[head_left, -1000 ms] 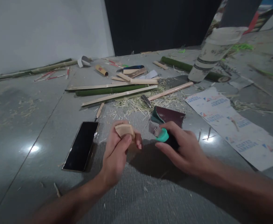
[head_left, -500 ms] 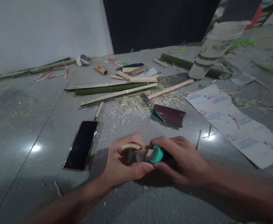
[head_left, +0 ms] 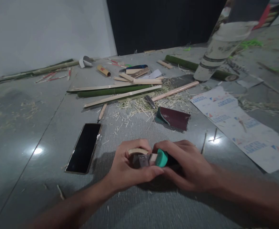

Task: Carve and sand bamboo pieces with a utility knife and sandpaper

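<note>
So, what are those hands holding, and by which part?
Left hand: a curved pale piece, around its outer side. Right hand: a bladed tool, by its handle.

- The left hand (head_left: 127,170) is bare, with a broad, rounded thumb (head_left: 145,174) and a short nail at its tip.
- The left forearm (head_left: 89,202) is bare from the wrist down to the lower edge, where it blurs.
- The right hand (head_left: 189,168) is bare too, its knuckles softly rounded, some fingers hidden.
- The right forearm (head_left: 244,192) is bare, thickening from the wrist, its outline smeared near the right edge.
</note>
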Available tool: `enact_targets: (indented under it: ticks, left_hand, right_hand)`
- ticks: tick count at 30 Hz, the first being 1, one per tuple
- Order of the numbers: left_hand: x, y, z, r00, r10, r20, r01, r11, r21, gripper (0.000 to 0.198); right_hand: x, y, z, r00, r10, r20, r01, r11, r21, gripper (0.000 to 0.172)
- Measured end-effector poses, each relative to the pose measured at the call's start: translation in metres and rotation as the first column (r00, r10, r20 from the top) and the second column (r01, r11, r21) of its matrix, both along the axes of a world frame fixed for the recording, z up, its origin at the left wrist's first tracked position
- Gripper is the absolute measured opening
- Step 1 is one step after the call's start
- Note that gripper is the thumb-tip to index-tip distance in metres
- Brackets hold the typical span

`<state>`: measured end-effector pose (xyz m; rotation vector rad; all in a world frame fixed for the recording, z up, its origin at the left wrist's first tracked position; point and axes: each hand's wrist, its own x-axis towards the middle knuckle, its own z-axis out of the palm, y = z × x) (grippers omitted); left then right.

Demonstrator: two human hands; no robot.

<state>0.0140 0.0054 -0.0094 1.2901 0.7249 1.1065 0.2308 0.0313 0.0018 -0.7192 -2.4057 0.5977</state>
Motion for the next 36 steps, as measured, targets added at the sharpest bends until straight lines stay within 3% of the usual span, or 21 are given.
enact_targets:
  ticks: [8, 14, 17, 21, 23, 27, 36]
  left_hand:
    - [-0.001, 0.004, 0.007, 0.999, -0.015, -0.043, 0.014, 0.999, -0.032, 0.027]
    - [0.003, 0.004, 0.002, 0.999, 0.031, -0.014, -0.031, 0.999, -0.018, 0.033]
    - [0.007, 0.003, 0.001, 0.997, 0.074, 0.038, -0.077, 0.994, 0.075, 0.038]
    - [0.012, -0.001, 0.004, 0.991, 0.124, -0.054, -0.101, 0.945, 0.310, 0.038]
    - [0.013, -0.003, 0.003, 0.986, 0.148, -0.074, -0.124, 0.956, 0.265, 0.036]
    - [0.011, -0.004, 0.001, 0.988, 0.156, -0.017, -0.155, 0.988, 0.024, 0.036]
    - [0.007, -0.001, 0.000, 0.994, 0.106, 0.034, -0.107, 0.994, 0.035, 0.037]
  right_hand:
    - [-0.001, -0.001, 0.003, 1.000, -0.008, 0.005, 0.008, 1.000, 0.002, 0.017]
    - [-0.002, 0.000, 0.001, 1.000, 0.002, 0.011, -0.003, 0.998, 0.061, 0.017]
    - [-0.002, -0.001, 0.000, 1.000, 0.000, 0.002, 0.000, 0.996, 0.084, 0.021]
    - [-0.002, -0.003, 0.000, 0.997, -0.071, -0.023, 0.072, 0.997, 0.023, 0.020]
    - [-0.003, -0.003, 0.000, 0.997, -0.074, -0.035, 0.074, 0.997, 0.007, 0.022]
    - [-0.004, -0.003, 0.003, 0.996, -0.076, -0.041, 0.077, 0.997, 0.007, 0.025]
    - [-0.004, -0.005, 0.005, 1.000, -0.007, 0.019, 0.005, 0.997, 0.080, 0.027]
